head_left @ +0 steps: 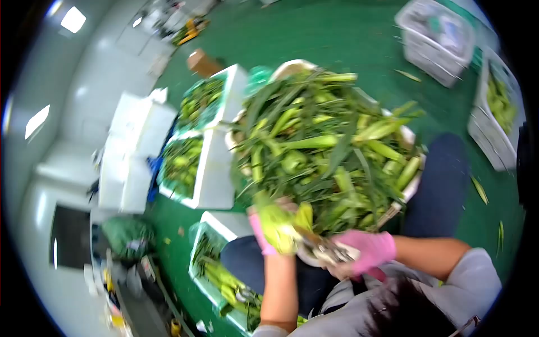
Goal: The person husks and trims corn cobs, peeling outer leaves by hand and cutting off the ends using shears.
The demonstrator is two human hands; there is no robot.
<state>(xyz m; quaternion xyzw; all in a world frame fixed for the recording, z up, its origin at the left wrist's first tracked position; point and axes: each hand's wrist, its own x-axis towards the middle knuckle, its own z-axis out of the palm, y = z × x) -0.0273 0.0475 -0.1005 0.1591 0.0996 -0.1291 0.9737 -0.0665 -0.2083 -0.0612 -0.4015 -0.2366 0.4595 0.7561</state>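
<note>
Floor: green floor [337, 33], with loose leaf scraps lying at the right.
Heap: a broad mound of green leaves and stalks [314, 140], apparently corn husk, rises above the rim of a pale tub [295, 66] directly in front of the seated person; it lies just beyond both hands.
Foam boxes, left: a white foam box [216, 168] lined with green netting and filled with green ears stands beside the heap; a lower foam box [227, 221], similarly filled, sits beside the person's left knee.
Crates, right: two white plastic crates, the farther [435, 56] and the nearer [480, 137], stand well apart from the hands.
Right hand: pink-gloved right hand [368, 250], closed about the metal tool, on the person's side of the heap; finger placement is blurred.
Left hand: pink-gloved left hand [262, 231], wrapped around the leaf-wrapped green piece, near the heap's close edge.
Metal tool [332, 250]: lies between the hands, slanting from the right hand up toward the left; its type cannot be told through blur.
Leaf-wrapped green piece [276, 226]: probably an ear in husk; held in the left hand, the nearer of the two, and left of the right hand. Its long axis appears steep, upper end leaning left, roughly crosswise to the tool. Lower end sits just beside the tool's tip; contact cannot be confirmed.
</note>
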